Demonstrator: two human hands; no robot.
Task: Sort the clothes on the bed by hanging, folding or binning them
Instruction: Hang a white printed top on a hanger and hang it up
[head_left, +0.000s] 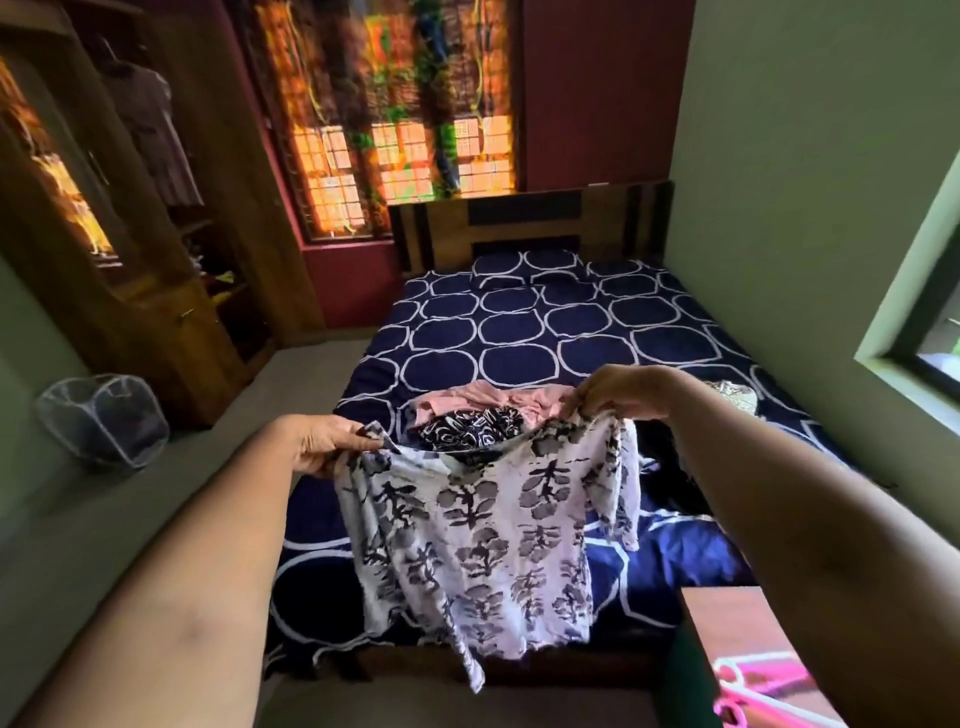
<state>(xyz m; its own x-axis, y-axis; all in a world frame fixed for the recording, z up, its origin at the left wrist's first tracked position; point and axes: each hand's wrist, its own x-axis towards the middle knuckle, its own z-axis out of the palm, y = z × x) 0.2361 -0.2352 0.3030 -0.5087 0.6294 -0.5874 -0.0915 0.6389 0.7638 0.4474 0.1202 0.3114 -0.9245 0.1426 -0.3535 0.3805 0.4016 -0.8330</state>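
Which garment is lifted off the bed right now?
The white floral-print top, pinched by left hand and right hand; the pink garment and the black-patterned garment lie on the bed.

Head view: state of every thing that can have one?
White printed top, held up, spread between both hands
Left hand, pinching one top corner
Right hand, pinching the other corner
Pink garment, crumpled on bed
Black-and-white garment, crumpled, against the pink one
Mesh basket, on floor, contents unclear
Wardrobe, open

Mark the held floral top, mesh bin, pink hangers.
floral top (483, 545): head view, middle of front panel.
mesh bin (104, 421): head view, side wall.
pink hangers (763, 678): head view, upper pink bar.
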